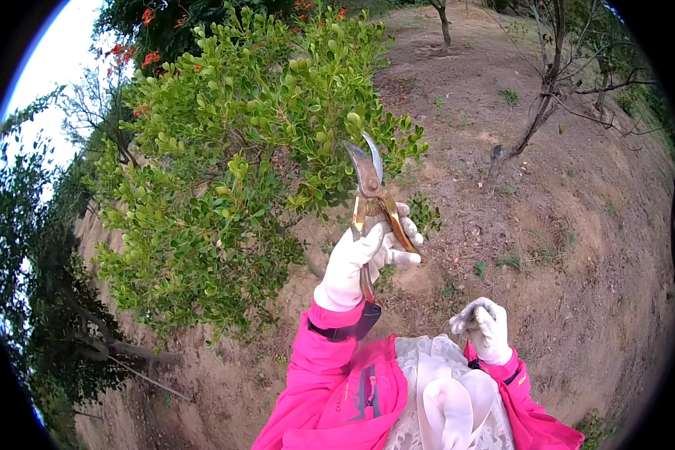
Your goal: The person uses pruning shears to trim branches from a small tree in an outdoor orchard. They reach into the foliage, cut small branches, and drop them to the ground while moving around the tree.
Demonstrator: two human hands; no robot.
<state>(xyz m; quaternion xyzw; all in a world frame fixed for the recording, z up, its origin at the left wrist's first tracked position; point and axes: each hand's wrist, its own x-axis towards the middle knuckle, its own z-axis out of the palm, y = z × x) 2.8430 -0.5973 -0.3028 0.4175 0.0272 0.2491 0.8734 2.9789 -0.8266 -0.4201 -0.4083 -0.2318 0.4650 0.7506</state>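
Note:
My left hand (356,259), in a white glove, is closed around a pair of pruning shears (370,184). The worn blades point upward and stand apart, in front of the right side of a leafy green bush (225,150). Yellowish-brown handles spread below the pivot, with gloved fingers around them. Lower and to the right, my right hand (485,328) is also in a white glove. Its fingers are curled and drawn together, and I see nothing in them. A dark band with a black piece (367,321) sits at my left wrist.
Bare brown soil slopes away at the right (577,292), with small weeds. A sparse-branched tree (536,112) stands at the upper right. Dark trees (49,300) line the left. Red flowers (151,58) show behind the bush. My pink sleeves and pale lace clothing fill the lower middle.

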